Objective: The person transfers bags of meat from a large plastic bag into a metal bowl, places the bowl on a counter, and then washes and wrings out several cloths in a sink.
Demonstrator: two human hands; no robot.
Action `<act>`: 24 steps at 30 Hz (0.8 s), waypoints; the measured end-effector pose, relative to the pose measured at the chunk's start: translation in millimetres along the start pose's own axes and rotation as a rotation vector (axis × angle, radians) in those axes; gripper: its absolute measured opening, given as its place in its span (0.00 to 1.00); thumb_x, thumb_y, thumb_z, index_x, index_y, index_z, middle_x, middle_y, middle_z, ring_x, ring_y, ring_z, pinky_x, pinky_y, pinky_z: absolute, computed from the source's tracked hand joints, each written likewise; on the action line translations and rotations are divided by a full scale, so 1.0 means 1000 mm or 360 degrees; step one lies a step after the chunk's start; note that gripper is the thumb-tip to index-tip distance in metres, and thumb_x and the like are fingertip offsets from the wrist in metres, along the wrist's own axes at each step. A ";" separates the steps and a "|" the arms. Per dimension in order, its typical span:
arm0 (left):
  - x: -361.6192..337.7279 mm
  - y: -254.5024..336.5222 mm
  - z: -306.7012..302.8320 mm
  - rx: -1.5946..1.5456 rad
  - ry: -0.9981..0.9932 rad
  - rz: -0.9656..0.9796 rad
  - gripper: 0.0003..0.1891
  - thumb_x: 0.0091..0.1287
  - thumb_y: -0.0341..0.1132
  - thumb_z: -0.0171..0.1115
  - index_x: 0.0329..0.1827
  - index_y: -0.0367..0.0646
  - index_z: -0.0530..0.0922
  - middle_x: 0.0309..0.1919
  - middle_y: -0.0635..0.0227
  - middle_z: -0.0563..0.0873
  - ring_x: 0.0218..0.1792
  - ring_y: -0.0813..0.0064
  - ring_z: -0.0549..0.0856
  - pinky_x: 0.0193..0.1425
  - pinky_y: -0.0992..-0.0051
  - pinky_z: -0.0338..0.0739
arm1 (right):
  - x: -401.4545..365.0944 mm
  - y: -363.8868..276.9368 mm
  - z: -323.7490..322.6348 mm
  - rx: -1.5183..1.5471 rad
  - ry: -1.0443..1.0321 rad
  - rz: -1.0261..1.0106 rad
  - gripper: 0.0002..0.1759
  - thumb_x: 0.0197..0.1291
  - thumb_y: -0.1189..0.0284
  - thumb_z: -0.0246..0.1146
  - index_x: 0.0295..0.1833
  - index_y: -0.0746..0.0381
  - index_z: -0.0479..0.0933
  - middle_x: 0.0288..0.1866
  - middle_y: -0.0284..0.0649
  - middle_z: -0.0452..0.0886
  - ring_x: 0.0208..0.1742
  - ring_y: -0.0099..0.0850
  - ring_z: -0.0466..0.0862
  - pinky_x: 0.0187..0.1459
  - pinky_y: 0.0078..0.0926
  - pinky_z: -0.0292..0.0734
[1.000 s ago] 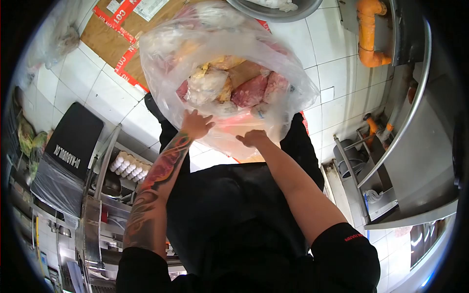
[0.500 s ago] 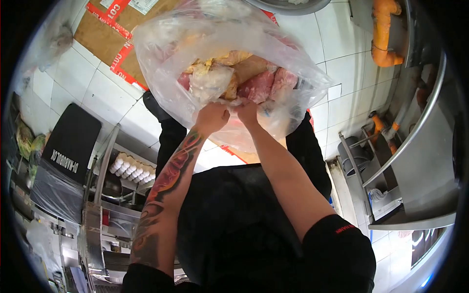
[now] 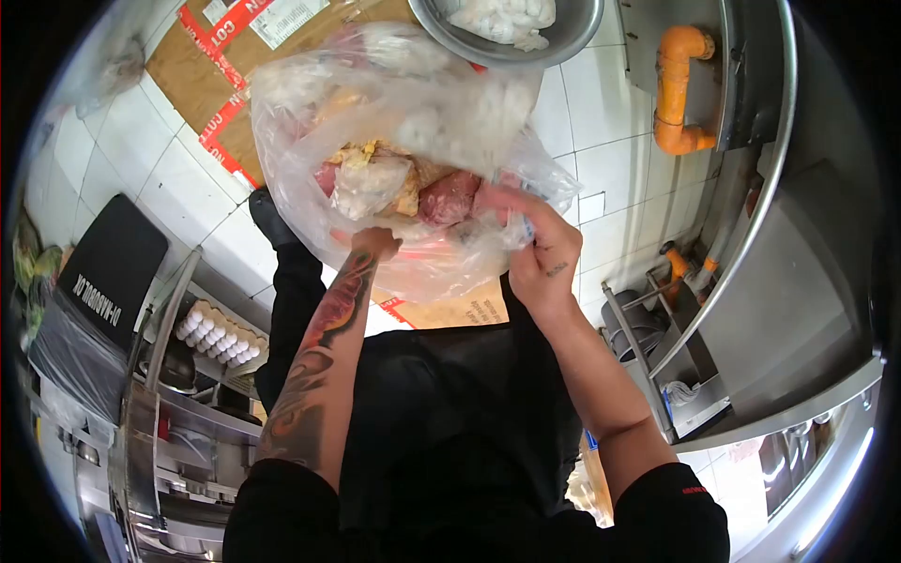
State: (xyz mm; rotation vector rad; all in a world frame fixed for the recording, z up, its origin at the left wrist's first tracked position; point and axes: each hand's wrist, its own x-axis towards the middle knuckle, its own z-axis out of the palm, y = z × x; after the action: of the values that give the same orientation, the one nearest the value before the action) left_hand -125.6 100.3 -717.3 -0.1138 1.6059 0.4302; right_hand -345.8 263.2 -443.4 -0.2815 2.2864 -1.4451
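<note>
A large clear plastic bag (image 3: 300, 202) lies with its mouth open towards me. Inside are raw meat pieces, among them a dark red chunk (image 3: 449, 197), a pale lump wrapped in thin plastic (image 3: 371, 185) and yellowish pieces. My left hand (image 3: 377, 244) is closed in a fist on the bag's near rim. At the right side of the mouth, my right hand (image 3: 549, 258) has the bag's plastic between its thumb and fingers; those fingers are stretched towards the meat and partly blurred.
Beyond the bag stands a grey metal basin (image 3: 582, 33) with a white plastic bundle (image 3: 511, 19) in it. Flattened cardboard (image 3: 188, 75) lies on white floor tiles. An egg tray (image 3: 221, 333) sits on a left shelf. An orange pipe (image 3: 674, 89) and steel counter (image 3: 798, 300) are right.
My right hand has moved right from the middle of the near rim, away from my left hand. The view has shifted, so more of the basin shows.
</note>
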 end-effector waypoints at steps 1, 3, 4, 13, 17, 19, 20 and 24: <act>0.009 -0.003 -0.002 -0.0091 0.0065 0.0127 0.26 0.76 0.53 0.49 0.70 0.51 0.74 0.59 0.57 0.84 0.61 0.54 0.82 0.62 0.56 0.79 | 0.003 -0.003 0.002 0.0036 0.0078 0.0021 0.26 0.50 0.91 0.51 0.55 0.69 0.80 0.48 0.51 0.87 0.50 0.41 0.89 0.57 0.33 0.80; 0.012 0.002 -0.008 -0.0205 0.0123 0.0248 0.26 0.76 0.54 0.49 0.68 0.50 0.76 0.58 0.55 0.85 0.61 0.55 0.82 0.62 0.56 0.78 | 0.001 0.007 0.021 0.0154 0.0151 0.0193 0.22 0.55 0.89 0.54 0.56 0.68 0.80 0.47 0.50 0.88 0.49 0.40 0.89 0.56 0.31 0.80; 0.007 0.007 -0.015 -0.0226 0.0292 0.0264 0.25 0.75 0.55 0.49 0.63 0.49 0.80 0.59 0.55 0.84 0.58 0.53 0.84 0.62 0.56 0.78 | -0.004 0.019 0.029 0.0279 0.0244 0.0374 0.19 0.60 0.86 0.57 0.57 0.67 0.80 0.47 0.49 0.88 0.49 0.38 0.89 0.54 0.30 0.80; -0.036 0.021 0.008 0.0345 -0.0013 0.0278 0.34 0.73 0.70 0.38 0.75 0.67 0.72 0.71 0.70 0.76 0.74 0.57 0.68 0.75 0.44 0.60 | -0.133 0.323 0.104 -0.1050 -0.1072 0.0583 0.09 0.68 0.68 0.59 0.42 0.60 0.82 0.38 0.46 0.86 0.41 0.44 0.86 0.45 0.38 0.82; -0.039 0.033 -0.015 0.0227 -0.0086 0.0265 0.35 0.73 0.70 0.37 0.73 0.64 0.74 0.65 0.67 0.81 0.74 0.62 0.68 0.75 0.43 0.56 | -0.147 0.333 0.116 -0.1627 -0.1158 0.0443 0.11 0.63 0.75 0.59 0.49 0.59 0.83 0.45 0.44 0.86 0.50 0.44 0.85 0.53 0.41 0.80; -0.037 0.028 -0.019 0.0195 -0.0030 0.0244 0.35 0.74 0.68 0.40 0.71 0.57 0.77 0.62 0.65 0.83 0.72 0.62 0.70 0.73 0.45 0.61 | -0.169 0.367 0.125 -0.2114 -0.0884 -0.0113 0.11 0.66 0.70 0.57 0.49 0.57 0.82 0.45 0.41 0.85 0.51 0.41 0.84 0.56 0.44 0.76; -0.032 0.023 -0.013 0.0133 0.0013 0.0295 0.33 0.74 0.66 0.43 0.69 0.54 0.78 0.60 0.62 0.84 0.69 0.60 0.73 0.70 0.47 0.65 | -0.167 0.373 0.126 -0.2090 -0.0887 -0.0127 0.11 0.66 0.70 0.57 0.49 0.57 0.82 0.45 0.41 0.85 0.51 0.41 0.84 0.56 0.44 0.76; -0.045 -0.004 -0.013 -0.0277 0.0111 0.0367 0.28 0.75 0.58 0.50 0.58 0.42 0.82 0.51 0.51 0.87 0.58 0.50 0.83 0.62 0.52 0.75 | -0.141 0.358 0.113 -0.1780 -0.1322 0.0479 0.13 0.61 0.67 0.60 0.49 0.53 0.84 0.46 0.44 0.86 0.51 0.43 0.85 0.54 0.46 0.75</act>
State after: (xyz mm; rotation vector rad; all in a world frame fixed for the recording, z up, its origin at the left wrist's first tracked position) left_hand -131.9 83.6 -673.5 -0.0759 1.6548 0.7524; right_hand -150.5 383.5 -772.9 -0.6520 1.9967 0.2333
